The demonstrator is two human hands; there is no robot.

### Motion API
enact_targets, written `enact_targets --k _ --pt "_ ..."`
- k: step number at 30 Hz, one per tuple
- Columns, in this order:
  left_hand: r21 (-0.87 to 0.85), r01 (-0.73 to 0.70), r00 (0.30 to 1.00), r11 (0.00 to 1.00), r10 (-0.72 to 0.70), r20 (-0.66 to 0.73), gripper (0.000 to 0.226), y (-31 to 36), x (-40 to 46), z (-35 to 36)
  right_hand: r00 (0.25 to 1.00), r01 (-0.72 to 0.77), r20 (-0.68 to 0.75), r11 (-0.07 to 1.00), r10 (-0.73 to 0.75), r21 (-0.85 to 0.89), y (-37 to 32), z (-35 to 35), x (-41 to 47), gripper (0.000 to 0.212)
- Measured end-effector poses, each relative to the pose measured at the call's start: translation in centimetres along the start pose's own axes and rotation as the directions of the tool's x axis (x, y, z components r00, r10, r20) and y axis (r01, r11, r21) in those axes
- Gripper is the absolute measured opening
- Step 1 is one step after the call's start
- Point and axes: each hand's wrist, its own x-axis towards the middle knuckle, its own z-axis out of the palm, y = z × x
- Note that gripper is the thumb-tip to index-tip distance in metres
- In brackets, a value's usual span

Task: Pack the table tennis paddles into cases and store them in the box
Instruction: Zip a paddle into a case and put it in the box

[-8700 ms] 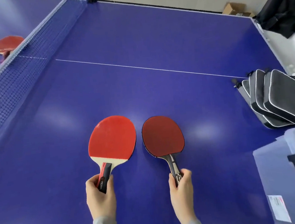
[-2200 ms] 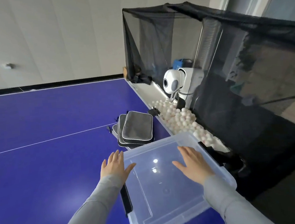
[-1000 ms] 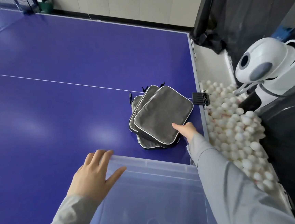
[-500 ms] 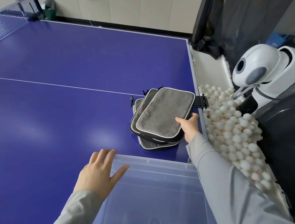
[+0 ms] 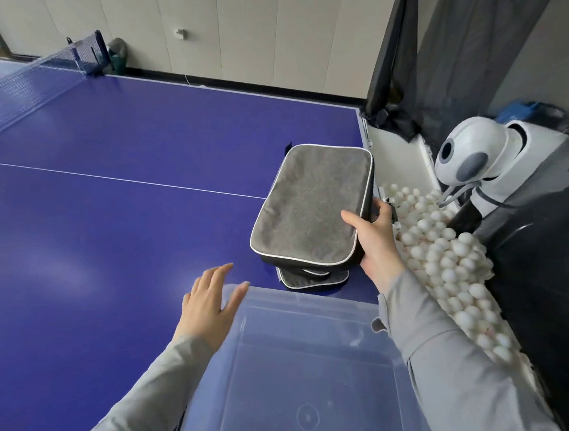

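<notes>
My right hand [image 5: 376, 238] grips the near right corner of a grey paddle case [image 5: 310, 206] with white piping, held raised above the blue table [image 5: 105, 231]. Under it lie more grey cases [image 5: 312, 278], mostly hidden. My left hand [image 5: 211, 300] rests open, fingers spread, on the far left corner of the clear plastic box [image 5: 306, 368], which stands at the table's near edge. No paddles are in view.
A tray of several white balls [image 5: 448, 259] runs along the table's right edge, beside a white ball machine [image 5: 478, 164] and black netting [image 5: 450, 46]. The table net [image 5: 40, 78] crosses at the far left. A white line runs across the table.
My right hand has lifted the top case up off the stack and tilted it toward me. My left hand stays on the box's corner.
</notes>
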Motion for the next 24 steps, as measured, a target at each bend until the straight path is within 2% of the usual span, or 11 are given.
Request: enact_targets --k 3,6,8,12,15,19,21,24 --pt "-0.349 0.091 0.991 0.933 -0.12 -0.063 0.04 -0.3 -0.1 -2.5 0.995 -0.009 0.104 1.0 0.006 0.03 -1.7 1.2 -4.3 0.049" --pt "-0.625 0.184 0.967 0.759 -0.254 -0.023 0.041 -1.1 -0.2 -6.1 0.975 -0.037 0.218 0.999 0.031 0.023 -2.8 2.9 -9.2 0.047" --pt "-0.735 0.209 0.961 0.645 -0.276 0.031 0.043 -2.3 -0.8 -9.1 0.957 -0.057 0.286 0.998 0.053 0.004 -2.9 4.3 -12.6 0.05" --pt "-0.794 0.262 0.958 0.549 -0.248 0.144 0.048 -5.7 -3.3 -14.8 0.923 -0.064 0.377 0.997 0.073 -0.036 -1.6 7.6 -19.4 0.051" --pt "-0.793 0.293 0.952 0.535 -0.241 0.189 0.061 -8.6 -5.9 -17.9 0.888 -0.086 0.446 0.994 0.109 -0.07 0.5 10.3 -24.1 0.051" --pt "-0.814 0.253 0.958 0.524 -0.255 0.133 0.061 -13.9 -10.4 -21.7 0.86 -0.081 0.494 0.989 0.131 -0.121 4.2 15.1 -30.8 0.052" --pt "-0.815 0.227 0.955 0.533 -0.285 0.08 0.054 -16.7 -12.4 -23.3 0.855 -0.036 0.506 0.985 0.116 -0.166 5.8 17.4 -33.5 0.053" --pt "-0.814 0.186 0.948 0.55 -0.318 0.002 0.057 -20.8 -15.0 -26.1 0.845 0.038 0.521 0.957 0.122 -0.286 8.2 21.0 -37.1 0.053"
